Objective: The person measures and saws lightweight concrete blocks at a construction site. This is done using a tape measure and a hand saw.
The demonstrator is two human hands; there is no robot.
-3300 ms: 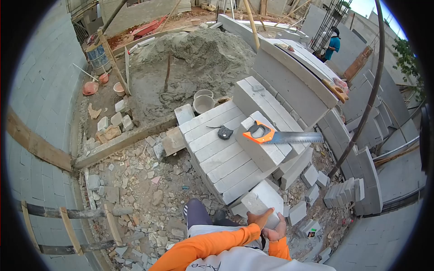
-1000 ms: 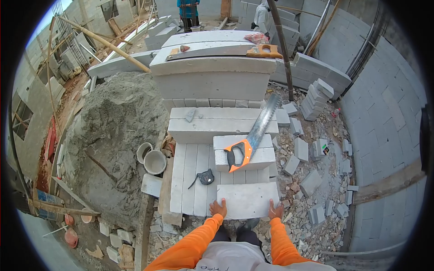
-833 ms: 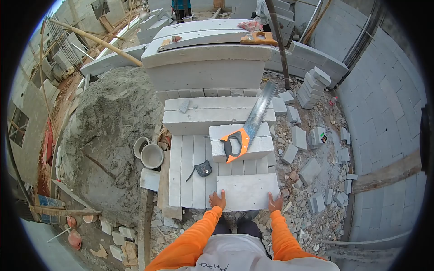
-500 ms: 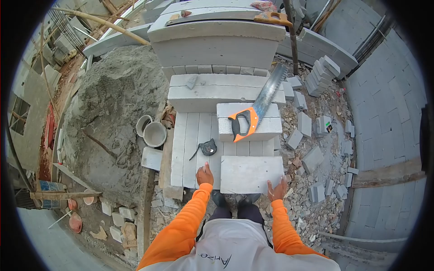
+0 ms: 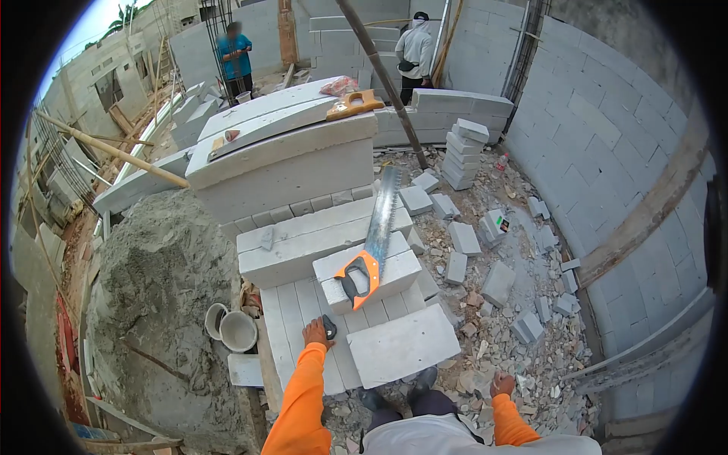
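Observation:
My left hand (image 5: 316,332) rests on the stacked blocks, its fingers closed around the near side of a black tape measure (image 5: 329,327). To its right lies a loose white block (image 5: 404,345), flat and untouched. Behind that, an orange-handled handsaw (image 5: 366,274) leans with its handle on another white block (image 5: 394,284) and its toothed blade pointing away. My right hand (image 5: 502,384) hangs over the rubble to the right of the loose block, fingers curled in, with nothing visible in it.
A grey sand heap (image 5: 163,303) and two buckets (image 5: 238,331) are on the left. Broken blocks (image 5: 498,283) and rubble cover the right-hand ground. A wooden-handled saw (image 5: 355,105) lies on the tall stack. Two people (image 5: 235,57) stand farther back. A slanted pole (image 5: 387,80) rises behind.
My left hand has reached forward onto the tape measure. My right hand has left the loose block and moved out to the right. The view has tilted up and turned, bringing two people into sight.

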